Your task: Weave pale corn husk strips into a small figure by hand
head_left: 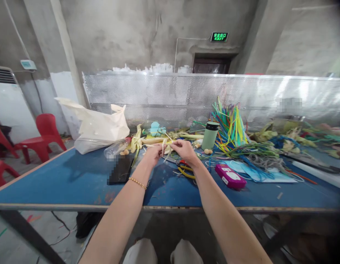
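Observation:
Above the middle of the blue table [170, 192], my left hand [155, 152] pinches pale, dry strips [166, 149] that look like corn husk. From the other side my right hand [184, 149] has its fingertips closed on the same strips, close to the left. Both hands are partly turned away, so the exact grip is hard to make out. More pale husk [136, 139] lies just beyond and left of the hands. Under my right wrist rests a tool with yellow and red handles [186, 171], partly hidden by the forearm.
A green bottle [209, 136], bundled coloured strips [231, 126], tangled cords [258, 156] and a purple box [230, 176] stand or lie to the right. Leftward are a white bag [101, 126], a clear bottle [117, 147] and a dark flat object [121, 170]. A perforated metal panel [147, 93] closes the back.

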A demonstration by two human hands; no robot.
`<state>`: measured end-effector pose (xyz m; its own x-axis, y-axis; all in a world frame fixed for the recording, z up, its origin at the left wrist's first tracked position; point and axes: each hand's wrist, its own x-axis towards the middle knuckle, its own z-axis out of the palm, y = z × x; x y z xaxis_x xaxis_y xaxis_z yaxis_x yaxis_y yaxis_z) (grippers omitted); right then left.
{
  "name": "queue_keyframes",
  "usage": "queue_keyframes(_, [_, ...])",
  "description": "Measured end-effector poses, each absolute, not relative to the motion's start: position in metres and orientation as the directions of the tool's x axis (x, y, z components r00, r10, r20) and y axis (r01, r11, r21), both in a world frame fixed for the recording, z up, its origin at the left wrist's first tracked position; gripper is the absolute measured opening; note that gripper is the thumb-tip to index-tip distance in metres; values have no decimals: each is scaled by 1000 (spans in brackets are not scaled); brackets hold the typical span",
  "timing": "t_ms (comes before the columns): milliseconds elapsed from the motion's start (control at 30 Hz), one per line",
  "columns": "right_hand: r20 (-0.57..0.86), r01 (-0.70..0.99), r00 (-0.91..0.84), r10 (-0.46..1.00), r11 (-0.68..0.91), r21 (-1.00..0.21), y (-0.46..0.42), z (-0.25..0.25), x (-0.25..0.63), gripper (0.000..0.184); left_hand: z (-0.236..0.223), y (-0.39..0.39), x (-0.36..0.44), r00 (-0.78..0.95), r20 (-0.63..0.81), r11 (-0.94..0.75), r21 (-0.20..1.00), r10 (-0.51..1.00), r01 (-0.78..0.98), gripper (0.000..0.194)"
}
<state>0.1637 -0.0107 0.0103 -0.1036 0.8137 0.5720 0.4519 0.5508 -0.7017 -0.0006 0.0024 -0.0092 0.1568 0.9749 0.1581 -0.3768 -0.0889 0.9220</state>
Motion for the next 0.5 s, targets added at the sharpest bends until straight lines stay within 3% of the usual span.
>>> queue_keyframes(133, [573,497,-39,818,513,-699,-13,12,164,17,-6,-2,2,99,115,-77,941,988,-330,26])
queue_keyframes(500, [314,281,-69,947,320,-905,-30,17,157,13,-2,-13,6,26,225,-220,968,974,-123,8])
